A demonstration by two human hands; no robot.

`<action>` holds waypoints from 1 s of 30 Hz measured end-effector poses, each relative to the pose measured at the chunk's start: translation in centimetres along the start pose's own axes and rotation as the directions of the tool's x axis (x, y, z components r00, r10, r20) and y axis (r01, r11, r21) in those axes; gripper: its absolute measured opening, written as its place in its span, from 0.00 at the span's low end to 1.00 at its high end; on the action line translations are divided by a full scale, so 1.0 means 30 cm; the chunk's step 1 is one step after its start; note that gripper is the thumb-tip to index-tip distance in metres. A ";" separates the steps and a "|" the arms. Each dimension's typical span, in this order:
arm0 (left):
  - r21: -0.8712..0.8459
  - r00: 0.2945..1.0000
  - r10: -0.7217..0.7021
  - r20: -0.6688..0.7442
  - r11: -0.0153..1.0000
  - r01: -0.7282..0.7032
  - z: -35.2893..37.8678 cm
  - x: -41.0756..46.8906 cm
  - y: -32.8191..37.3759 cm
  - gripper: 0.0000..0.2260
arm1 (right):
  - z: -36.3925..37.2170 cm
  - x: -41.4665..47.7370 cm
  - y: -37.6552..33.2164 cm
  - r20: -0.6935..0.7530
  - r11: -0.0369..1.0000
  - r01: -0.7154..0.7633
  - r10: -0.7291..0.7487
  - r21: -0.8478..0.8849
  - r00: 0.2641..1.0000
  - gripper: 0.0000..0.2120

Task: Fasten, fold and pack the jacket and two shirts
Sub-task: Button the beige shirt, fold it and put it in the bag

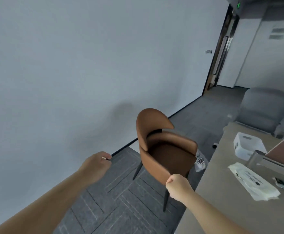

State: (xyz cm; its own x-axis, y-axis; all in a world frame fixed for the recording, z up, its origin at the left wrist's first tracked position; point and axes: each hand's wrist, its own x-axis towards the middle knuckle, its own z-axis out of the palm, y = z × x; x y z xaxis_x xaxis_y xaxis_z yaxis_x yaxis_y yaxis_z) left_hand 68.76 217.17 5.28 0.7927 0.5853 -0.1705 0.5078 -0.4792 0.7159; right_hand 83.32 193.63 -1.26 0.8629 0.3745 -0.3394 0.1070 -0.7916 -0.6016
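Beside the table [222,210], right grip [178,185] holds the chair [156,159] by its seat edge; left grip [96,164] loosely curled over carpet [117,200].

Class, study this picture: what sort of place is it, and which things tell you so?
Probably an office or meeting room: grey carpet tiles, a long beige table with a brown chair beside it, and a green exit sign above the doorway.

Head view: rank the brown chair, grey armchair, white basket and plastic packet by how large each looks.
1. brown chair
2. grey armchair, though farther off
3. plastic packet
4. white basket, which sits farther away than the packet, so their true order is unsure
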 end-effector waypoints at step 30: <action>0.408 0.654 0.179 0.735 0.653 -0.638 0.962 3.296 0.864 0.34 | -0.003 2.391 -0.140 0.173 0.286 -0.724 0.856 0.628 0.488 0.18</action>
State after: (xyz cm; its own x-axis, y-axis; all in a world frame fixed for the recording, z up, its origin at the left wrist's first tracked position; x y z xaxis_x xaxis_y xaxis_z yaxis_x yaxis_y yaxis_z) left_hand 170.03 243.75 -12.57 0.8571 -0.1842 -0.4811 -0.0362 -0.9531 0.3005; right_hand 144.82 223.77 -23.03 0.4272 -0.4115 -0.8051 -0.9042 -0.1942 -0.3805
